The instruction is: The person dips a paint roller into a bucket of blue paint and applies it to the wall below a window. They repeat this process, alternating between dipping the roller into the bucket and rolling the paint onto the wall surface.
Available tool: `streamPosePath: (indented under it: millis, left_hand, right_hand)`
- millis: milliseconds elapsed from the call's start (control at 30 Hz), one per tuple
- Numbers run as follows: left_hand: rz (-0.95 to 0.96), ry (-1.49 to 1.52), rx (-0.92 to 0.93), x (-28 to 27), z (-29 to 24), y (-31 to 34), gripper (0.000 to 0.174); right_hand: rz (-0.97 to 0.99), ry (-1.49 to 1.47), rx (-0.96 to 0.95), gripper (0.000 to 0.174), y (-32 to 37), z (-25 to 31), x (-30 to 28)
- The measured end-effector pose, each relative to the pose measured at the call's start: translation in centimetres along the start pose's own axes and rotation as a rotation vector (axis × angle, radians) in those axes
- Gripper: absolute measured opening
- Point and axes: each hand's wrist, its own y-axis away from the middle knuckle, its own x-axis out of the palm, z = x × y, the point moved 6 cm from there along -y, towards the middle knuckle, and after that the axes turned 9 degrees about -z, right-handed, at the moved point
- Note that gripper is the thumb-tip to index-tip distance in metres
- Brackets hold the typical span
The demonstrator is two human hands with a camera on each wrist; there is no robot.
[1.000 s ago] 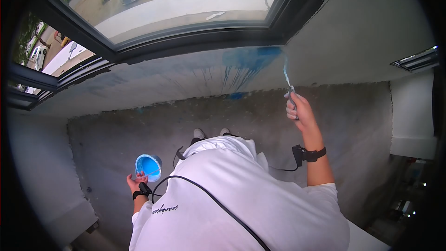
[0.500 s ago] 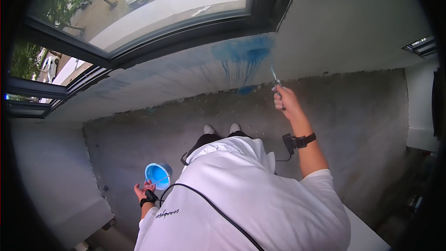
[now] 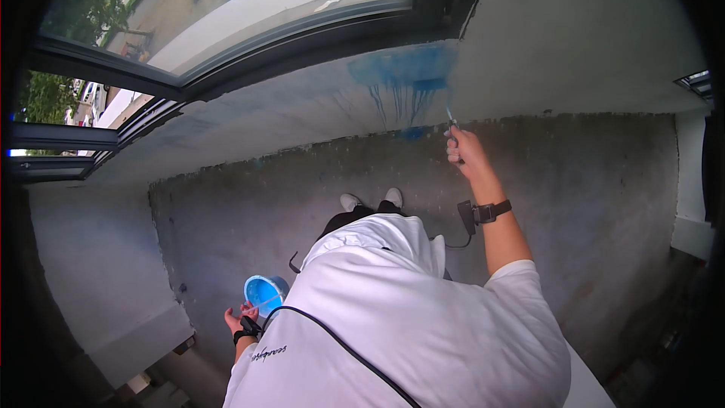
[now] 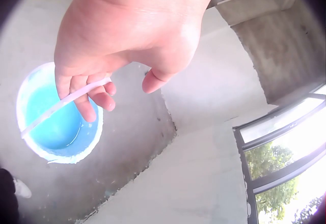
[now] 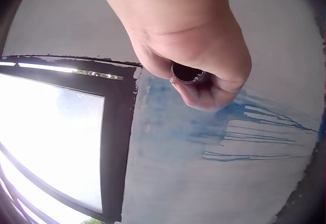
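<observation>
My right hand [image 3: 461,149] grips the handle of a paint tool [image 3: 451,119] raised to the white wall under the window, where a blue paint patch [image 3: 404,68] runs down in drips. In the right wrist view the fingers of my right hand [image 5: 196,56] curl round the round handle end [image 5: 186,73], with the blue drips [image 5: 254,132] just behind it. My left hand [image 3: 240,319] hangs low at my side and carries a small bucket of blue paint [image 3: 264,292] by its thin handle. In the left wrist view the fingers [image 4: 91,99] hook that handle [image 4: 61,104] above the bucket [image 4: 56,114].
A dark-framed window [image 3: 226,15] fills the wall ahead, with a street and cars outside. The floor [image 3: 589,204] is bare grey concrete. My shoes [image 3: 370,200] stand near the wall. A white ledge [image 3: 128,332] sits at lower left and a white pillar [image 3: 691,181] at right.
The view has shifted so the window and wall sit further left. My right hand has moved slightly lower and closer to the wall's base. The bucket still hangs from my left hand.
</observation>
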Motion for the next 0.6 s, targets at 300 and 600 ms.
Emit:
streamPosePath:
  millis: [300, 600]
  left_hand:
    - [-0.045, 0.136, -0.056, -2.4, 0.0, 0.1, 0.04]
    - [0.043, 0.082, -0.02, -0.2, 1.3, 0.8, 0.038]
  right_hand:
    - [0.061, -0.059, -0.032, 0.02, 5.5, 3.3, -0.6]
    - [-0.025, 0.079, 0.034, 0.02, 0.1, 0.0, -1.5]
